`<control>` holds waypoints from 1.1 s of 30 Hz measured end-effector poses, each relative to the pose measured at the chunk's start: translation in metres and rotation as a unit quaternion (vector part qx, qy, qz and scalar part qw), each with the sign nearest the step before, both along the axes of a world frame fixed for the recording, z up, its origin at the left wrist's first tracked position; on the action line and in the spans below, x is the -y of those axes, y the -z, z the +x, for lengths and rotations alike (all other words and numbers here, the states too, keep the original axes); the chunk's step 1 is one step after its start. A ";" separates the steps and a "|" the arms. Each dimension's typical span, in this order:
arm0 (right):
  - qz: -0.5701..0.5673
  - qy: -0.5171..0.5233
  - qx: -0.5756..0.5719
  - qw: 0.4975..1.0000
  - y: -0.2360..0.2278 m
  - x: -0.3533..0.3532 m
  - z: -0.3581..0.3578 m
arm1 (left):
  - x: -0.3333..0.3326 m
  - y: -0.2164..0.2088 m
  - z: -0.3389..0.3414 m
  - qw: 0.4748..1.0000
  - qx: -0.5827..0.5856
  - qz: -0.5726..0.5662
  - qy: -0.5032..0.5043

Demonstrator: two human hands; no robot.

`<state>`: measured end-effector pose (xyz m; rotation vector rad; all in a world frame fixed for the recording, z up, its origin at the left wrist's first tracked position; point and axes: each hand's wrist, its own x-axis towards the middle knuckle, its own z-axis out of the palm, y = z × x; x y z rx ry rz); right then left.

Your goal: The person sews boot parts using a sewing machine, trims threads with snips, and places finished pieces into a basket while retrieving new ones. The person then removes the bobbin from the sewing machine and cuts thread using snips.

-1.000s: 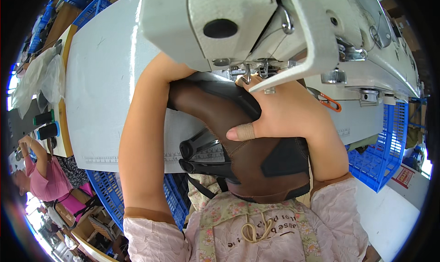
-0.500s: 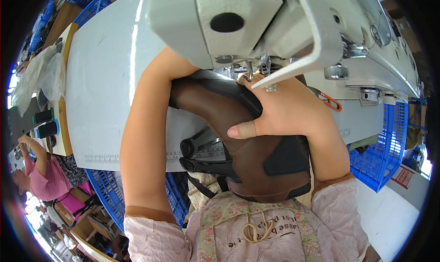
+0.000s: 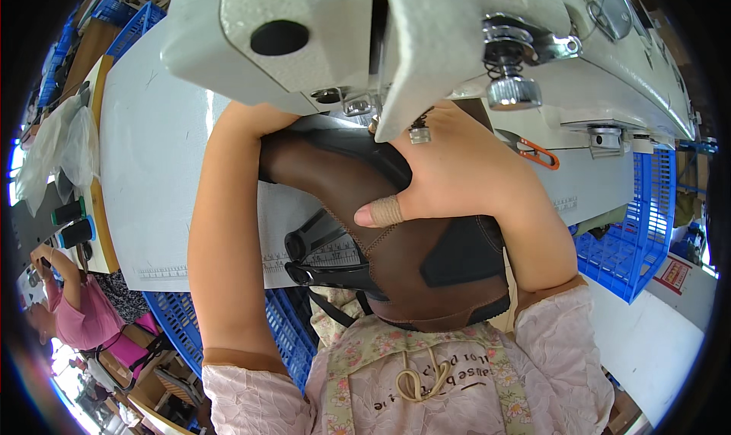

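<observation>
A brown sheer fabric piece (image 3: 396, 260) with black panels and visible seams lies bent under the head of a white sewing machine (image 3: 335, 46). My right hand (image 3: 449, 168) rests on it, its thumb stretched flat over the brown mesh with a tan bandage round it. The machine's white guard and front parts hide its other fingertips. My left hand (image 3: 255, 119) reaches to the fabric's far left end; its fingers are out of sight beneath the machine head. Two glossy black pieces (image 3: 324, 256) with rounded loop ends poke out beside the fabric. The stitching point is hidden.
Orange-handled thread snips (image 3: 539, 153) lie right of my right hand. A printed ruler strip (image 3: 164, 273) runs along the white table's near edge. Blue crates (image 3: 636, 229) stand at the right and below the table. At far left, a person in pink (image 3: 84, 313) sits near thread spools (image 3: 75, 233).
The view has shifted, so machine, hands and fabric appear farther left. The white guard now covers more of the stitching area. My hands keep nearly the same places on the fabric.
</observation>
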<state>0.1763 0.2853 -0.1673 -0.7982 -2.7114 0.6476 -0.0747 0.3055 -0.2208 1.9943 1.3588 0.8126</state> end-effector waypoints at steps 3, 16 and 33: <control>0.000 -0.002 -0.005 1.000 0.001 0.000 0.001 | 0.002 -0.002 0.001 1.000 -0.013 -0.004 -0.005; -0.013 -0.004 0.014 1.000 -0.001 -0.001 0.001 | 0.005 -0.009 0.014 0.997 -0.069 -0.017 -0.024; -0.044 0.022 0.065 0.997 -0.014 0.003 0.000 | 0.021 -0.031 0.022 0.986 -0.149 -0.024 -0.072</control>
